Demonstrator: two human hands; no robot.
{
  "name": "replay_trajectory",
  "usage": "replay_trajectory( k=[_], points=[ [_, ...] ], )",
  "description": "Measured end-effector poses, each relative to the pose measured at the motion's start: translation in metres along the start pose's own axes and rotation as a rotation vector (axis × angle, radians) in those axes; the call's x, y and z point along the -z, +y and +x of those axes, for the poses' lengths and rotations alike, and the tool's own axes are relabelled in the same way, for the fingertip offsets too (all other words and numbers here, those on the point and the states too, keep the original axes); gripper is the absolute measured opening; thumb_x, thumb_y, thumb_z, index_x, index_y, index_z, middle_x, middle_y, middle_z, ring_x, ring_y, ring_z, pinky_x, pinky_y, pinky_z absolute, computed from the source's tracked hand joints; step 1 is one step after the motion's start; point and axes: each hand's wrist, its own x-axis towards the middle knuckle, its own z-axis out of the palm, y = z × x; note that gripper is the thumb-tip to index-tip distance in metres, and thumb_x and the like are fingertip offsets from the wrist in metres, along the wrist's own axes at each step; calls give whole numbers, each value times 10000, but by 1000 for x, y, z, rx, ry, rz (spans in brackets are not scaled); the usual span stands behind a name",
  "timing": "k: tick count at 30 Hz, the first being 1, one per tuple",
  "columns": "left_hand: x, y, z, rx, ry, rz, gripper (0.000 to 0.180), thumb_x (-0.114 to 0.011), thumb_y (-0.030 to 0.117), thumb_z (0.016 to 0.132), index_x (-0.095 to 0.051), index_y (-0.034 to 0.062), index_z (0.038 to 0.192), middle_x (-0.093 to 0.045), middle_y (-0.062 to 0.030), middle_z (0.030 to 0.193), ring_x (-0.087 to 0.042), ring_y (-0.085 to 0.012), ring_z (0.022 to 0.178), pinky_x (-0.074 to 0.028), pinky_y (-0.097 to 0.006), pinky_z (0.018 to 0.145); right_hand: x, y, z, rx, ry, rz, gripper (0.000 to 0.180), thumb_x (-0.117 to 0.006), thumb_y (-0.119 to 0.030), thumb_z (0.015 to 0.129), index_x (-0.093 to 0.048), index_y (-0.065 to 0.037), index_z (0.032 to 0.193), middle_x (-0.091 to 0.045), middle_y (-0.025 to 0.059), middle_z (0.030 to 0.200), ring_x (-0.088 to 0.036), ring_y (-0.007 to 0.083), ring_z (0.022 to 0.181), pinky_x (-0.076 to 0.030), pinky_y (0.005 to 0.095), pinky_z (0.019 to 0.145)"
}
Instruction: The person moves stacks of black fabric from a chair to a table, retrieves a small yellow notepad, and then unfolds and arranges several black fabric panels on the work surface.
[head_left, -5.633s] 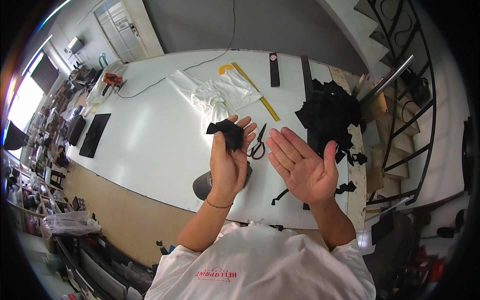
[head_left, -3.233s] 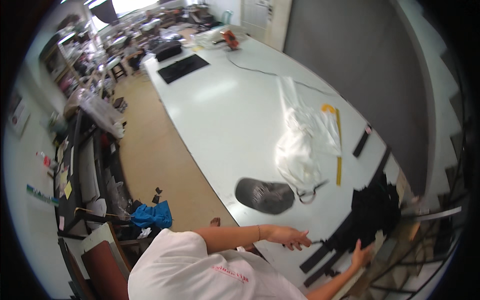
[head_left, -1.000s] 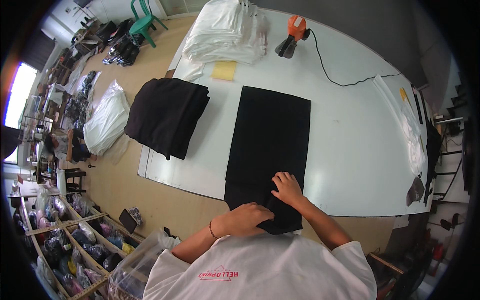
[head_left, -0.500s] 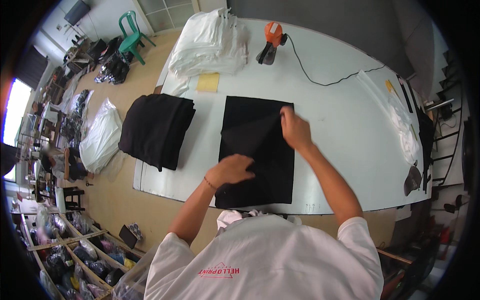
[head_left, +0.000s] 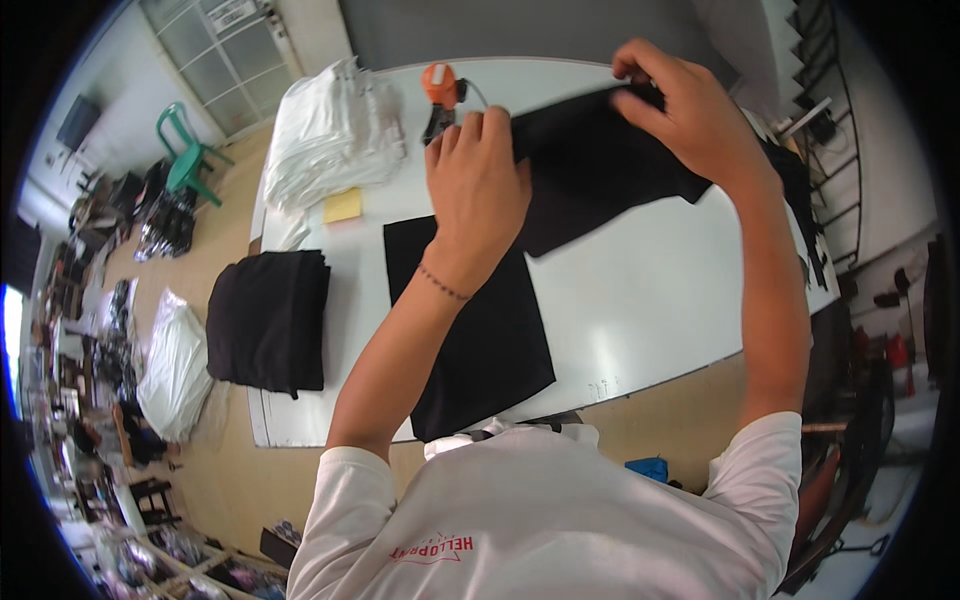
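Note:
A piece of black fabric (head_left: 600, 165) is stretched between my two hands above the table, its lower edge hanging free. My left hand (head_left: 474, 190) is closed on its left end, the fingertips partly hidden behind the hand. At the far right corner, my right hand (head_left: 695, 115) pinches the cloth, slightly blurred. Below my left forearm another black fabric piece (head_left: 490, 345) lies flat on the white table, partly covered by that arm. A thick folded stack of black fabric (head_left: 268, 320) sits to its left.
A tall white garment pile (head_left: 325, 140) stands at the far left of the table (head_left: 650, 310). In front of it lies a yellow square (head_left: 342, 206). An orange corded tool (head_left: 438, 88) is beyond my left hand. A green chair (head_left: 185, 150) stands on the floor.
Both hands have moved up and away from me, lifting one black piece off the flat one. My left hand has gone from spread to closed on it. The view has turned rightward.

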Motion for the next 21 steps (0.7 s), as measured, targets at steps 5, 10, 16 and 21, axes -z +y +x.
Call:
replay_trajectory(
  k=[5, 10, 16, 21],
  points=[
    [-14, 35, -3, -99, -251, -120, 185, -694, 65, 739, -604, 33, 897, -650, -133, 817, -636, -345, 782, -493, -430, 705, 51, 39, -98, -229, -253, -226, 244, -691, -186, 823, -583, -38, 984, -612, 138, 856, -577, 310, 758, -441, 376, 684],
    [-103, 75, -11, -68, -624, -58, 172, -654, 100, 803, -685, 78, 971, -687, -146, 907, -646, -366, 859, -524, -448, 758, 30, 146, -200, -369, -397, -270, 196, -657, -218, 851, -622, -62, 965, -659, 137, 913, -606, 338, 945, -470, 434, 813],
    [-200, 141, 16, -32, -646, -71, 146, -642, 106, 822, -711, 89, 949, -686, -144, 884, -652, -344, 846, -524, -445, 738, 13, 260, -252, -456, -180, -450, 142, -624, -200, 871, -655, -91, 957, -661, 118, 886, -608, 318, 915, -479, 439, 783],
    [-195, 195, 7, -132, -543, -198, 225, -649, 84, 785, -708, 99, 1001, -673, -125, 910, -628, -315, 882, -516, -416, 764, 54, 278, -290, -371, 141, -388, 111, -601, -140, 883, -656, -71, 950, -640, 95, 913, -577, 304, 935, -438, 416, 803]
  ],
)
